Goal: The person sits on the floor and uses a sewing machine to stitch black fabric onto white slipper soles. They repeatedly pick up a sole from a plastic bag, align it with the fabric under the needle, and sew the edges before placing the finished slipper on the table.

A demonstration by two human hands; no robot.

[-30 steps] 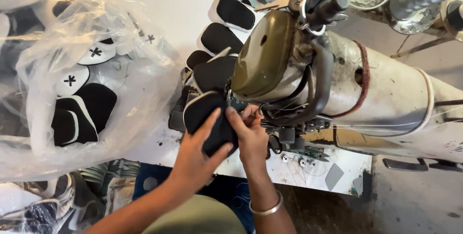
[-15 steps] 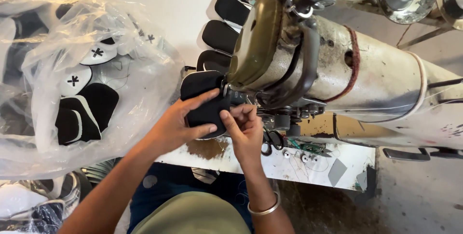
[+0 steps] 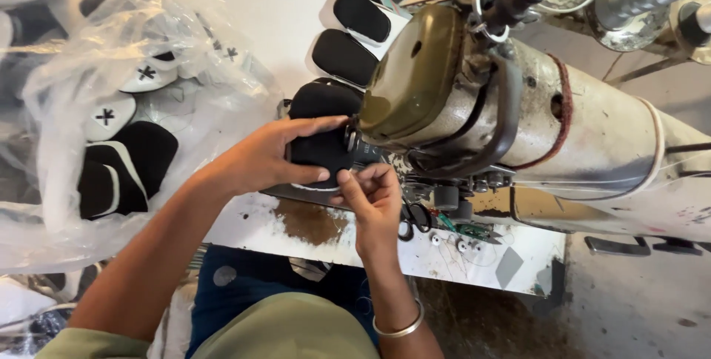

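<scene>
Both forearms reach forward from below and converge. The left hand (image 3: 278, 155) lies palm down, fingers spread and curved, thumb stretched toward the right. The right hand (image 3: 374, 200) is bent at the wrist, fingertips pinched together.

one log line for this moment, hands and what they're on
left hand: gripping black padded piece | right hand: pinching its near edge | piece: at sewing machine head | clear bag of pieces: beside left forearm

One camera sits on the person's head, looking steeply down and slightly forward. It hangs close over the white worktable (image 3: 259, 11) and the olive-and-cream metal sewing machine (image 3: 518, 107), with forearms entering from the bottom edge. No second view overlaps it.
</scene>
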